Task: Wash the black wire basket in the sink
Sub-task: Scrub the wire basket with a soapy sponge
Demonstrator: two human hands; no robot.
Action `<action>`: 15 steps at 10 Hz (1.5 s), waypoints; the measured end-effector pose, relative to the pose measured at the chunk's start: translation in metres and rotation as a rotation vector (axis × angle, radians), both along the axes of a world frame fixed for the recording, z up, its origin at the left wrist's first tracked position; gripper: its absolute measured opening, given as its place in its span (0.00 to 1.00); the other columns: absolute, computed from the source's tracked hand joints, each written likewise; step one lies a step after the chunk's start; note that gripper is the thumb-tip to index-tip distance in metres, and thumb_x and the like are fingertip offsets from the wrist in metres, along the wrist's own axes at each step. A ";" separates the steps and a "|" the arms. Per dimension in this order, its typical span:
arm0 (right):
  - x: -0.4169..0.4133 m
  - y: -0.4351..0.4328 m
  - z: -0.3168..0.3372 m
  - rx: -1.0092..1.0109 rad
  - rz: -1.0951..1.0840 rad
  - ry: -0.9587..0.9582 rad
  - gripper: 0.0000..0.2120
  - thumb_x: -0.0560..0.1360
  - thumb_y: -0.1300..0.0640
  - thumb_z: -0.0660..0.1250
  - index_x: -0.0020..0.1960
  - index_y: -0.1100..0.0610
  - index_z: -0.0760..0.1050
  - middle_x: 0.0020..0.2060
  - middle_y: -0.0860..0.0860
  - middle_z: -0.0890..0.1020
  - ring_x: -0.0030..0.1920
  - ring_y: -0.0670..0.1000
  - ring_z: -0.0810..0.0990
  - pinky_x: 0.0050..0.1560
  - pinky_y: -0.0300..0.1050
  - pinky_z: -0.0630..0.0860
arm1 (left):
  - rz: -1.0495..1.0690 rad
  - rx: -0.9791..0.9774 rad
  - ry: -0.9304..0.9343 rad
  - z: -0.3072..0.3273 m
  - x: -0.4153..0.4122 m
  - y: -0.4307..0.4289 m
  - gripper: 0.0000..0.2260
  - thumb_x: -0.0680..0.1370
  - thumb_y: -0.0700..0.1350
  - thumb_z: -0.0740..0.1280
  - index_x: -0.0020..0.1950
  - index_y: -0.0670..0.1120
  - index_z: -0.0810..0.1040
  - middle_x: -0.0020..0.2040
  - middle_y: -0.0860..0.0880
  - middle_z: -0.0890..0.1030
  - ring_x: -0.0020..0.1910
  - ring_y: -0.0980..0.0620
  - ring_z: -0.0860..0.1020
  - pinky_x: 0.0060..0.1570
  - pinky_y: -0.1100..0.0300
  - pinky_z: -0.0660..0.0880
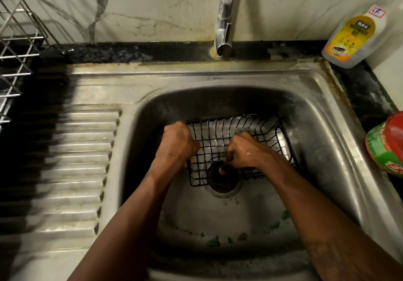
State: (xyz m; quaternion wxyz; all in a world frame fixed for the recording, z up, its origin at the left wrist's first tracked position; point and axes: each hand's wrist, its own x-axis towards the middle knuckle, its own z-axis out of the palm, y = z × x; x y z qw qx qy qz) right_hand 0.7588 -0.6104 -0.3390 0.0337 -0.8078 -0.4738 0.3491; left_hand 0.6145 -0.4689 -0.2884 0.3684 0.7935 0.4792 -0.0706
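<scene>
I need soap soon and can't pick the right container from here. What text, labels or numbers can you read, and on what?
"BAY" and "DISHWASH GEL": yellow label on the clear bottle, back right counter.
Handwritten mark on that bottle's white sticker: not legible.
Small print under "GEL": too small to read.
White lettering on the red and green container, right edge: cut off, unreadable.
Nothing on the basket, sink or tap.
</scene>
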 end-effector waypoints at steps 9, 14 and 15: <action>0.021 0.010 -0.005 0.366 -0.408 -0.171 0.09 0.77 0.66 0.70 0.50 0.56 0.86 0.49 0.52 0.85 0.48 0.50 0.83 0.53 0.46 0.81 | -0.033 0.067 0.029 -0.005 -0.001 0.002 0.11 0.76 0.40 0.69 0.35 0.43 0.72 0.32 0.44 0.80 0.27 0.47 0.82 0.20 0.60 0.78; 0.025 0.005 -0.001 0.338 -0.403 -0.259 0.08 0.77 0.67 0.70 0.50 0.56 0.84 0.46 0.53 0.84 0.43 0.50 0.82 0.44 0.42 0.79 | -0.017 -0.022 0.150 -0.016 0.012 0.010 0.05 0.77 0.39 0.71 0.41 0.42 0.83 0.28 0.47 0.83 0.25 0.52 0.83 0.23 0.63 0.78; 0.029 0.001 0.001 0.223 -0.432 -0.224 0.05 0.75 0.65 0.72 0.48 0.57 0.83 0.45 0.52 0.83 0.45 0.51 0.82 0.43 0.41 0.77 | -0.017 -0.007 0.120 -0.017 0.010 0.011 0.05 0.76 0.38 0.70 0.42 0.40 0.83 0.34 0.44 0.85 0.31 0.47 0.85 0.34 0.55 0.85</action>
